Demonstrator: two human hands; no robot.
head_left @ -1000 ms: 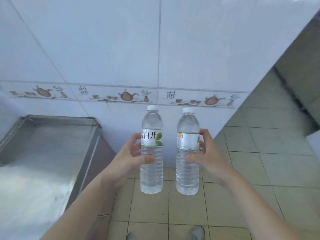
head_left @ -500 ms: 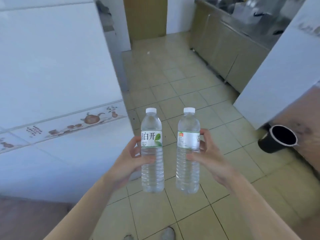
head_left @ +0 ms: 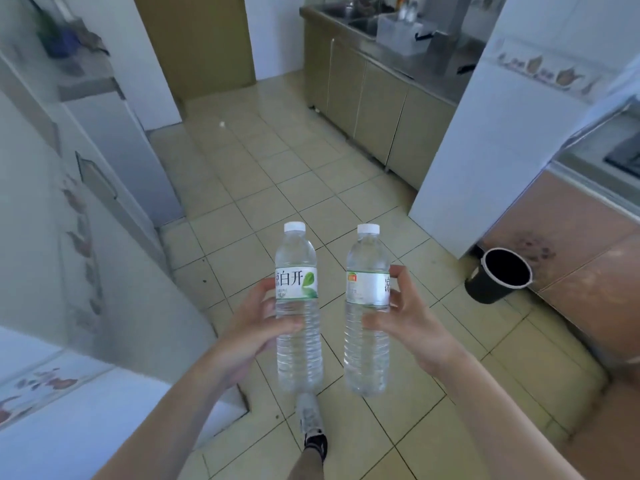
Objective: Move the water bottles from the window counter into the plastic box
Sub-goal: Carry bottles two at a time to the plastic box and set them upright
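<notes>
Carrying two bottles toward the box

Gripping one full bottle apiece, the person is holding both upright and side by side, apart, above the tiled floor (head_left: 311, 174). The left hand (head_left: 256, 327) is wrapping its bottle (head_left: 298, 306) at mid-body, thumb across the front just below the label. The right hand (head_left: 403, 313) is pinching its bottle (head_left: 367, 306) between thumb and curled fingers at label height. Both look full, so fairly heavy; the ribbed plastic is probably giving slightly, so mid-body holds suit. A clear box (head_left: 401, 32) is sitting on the far counter (head_left: 429, 69), well beyond both bottles. Forearms are reaching forward, roughly parallel.
</notes>
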